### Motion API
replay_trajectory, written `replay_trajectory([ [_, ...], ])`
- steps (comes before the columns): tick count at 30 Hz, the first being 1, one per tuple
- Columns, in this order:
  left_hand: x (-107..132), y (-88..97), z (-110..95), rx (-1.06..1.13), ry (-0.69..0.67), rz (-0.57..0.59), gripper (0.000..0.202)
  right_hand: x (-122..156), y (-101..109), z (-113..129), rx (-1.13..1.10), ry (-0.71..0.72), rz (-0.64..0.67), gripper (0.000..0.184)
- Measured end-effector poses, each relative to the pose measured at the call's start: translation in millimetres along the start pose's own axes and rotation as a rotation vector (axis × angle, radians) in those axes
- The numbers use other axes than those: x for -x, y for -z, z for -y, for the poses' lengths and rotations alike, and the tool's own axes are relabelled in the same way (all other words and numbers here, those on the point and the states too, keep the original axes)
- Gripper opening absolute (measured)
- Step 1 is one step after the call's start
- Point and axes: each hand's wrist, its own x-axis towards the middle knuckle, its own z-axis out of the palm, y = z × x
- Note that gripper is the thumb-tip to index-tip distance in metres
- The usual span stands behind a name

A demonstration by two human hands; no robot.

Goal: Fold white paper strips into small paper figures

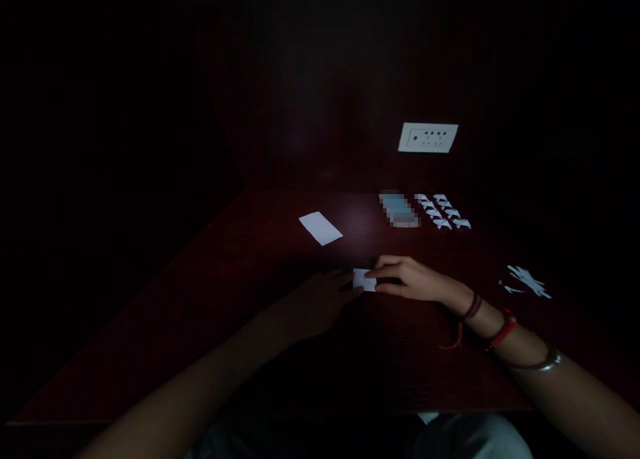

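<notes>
A small white piece of paper lies flat on the dark red table between my two hands. My left hand, in deep shadow, has its fingertips on the paper's left edge and lower left corner. From the other side, my right hand holds the right edge with thumb and fingers, the index finger resting on top. Beyond them lies a larger white sheet of paper. Small folded white paper pieces stand in two rows at the back right.
A pixelated bluish rectangular object lies left of the folded pieces. Thin white paper strips are heaped at the right. On the back wall is a white socket plate. The table's front edge runs just before my lap.
</notes>
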Motion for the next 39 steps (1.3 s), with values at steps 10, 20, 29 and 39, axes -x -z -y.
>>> replay_trajectory([
  [10,-7,13.2,-6,0.086,0.02,-0.066,0.034,-1,-3,0,0.131,-0.026,0.013,0.036],
  [20,-6,20.7,-7,0.135,0.055,-0.007,0.036,-3,-4,2,0.069,0.033,0.014,0.027],
  [29,-7,9.6,-1,0.11,0.044,-0.1,0.028,3,-7,-9,-0.049,0.012,-0.04,0.031],
  [39,-13,3.9,5,0.079,0.014,-0.115,0.037,5,-7,-10,0.062,0.051,-0.056,0.028],
])
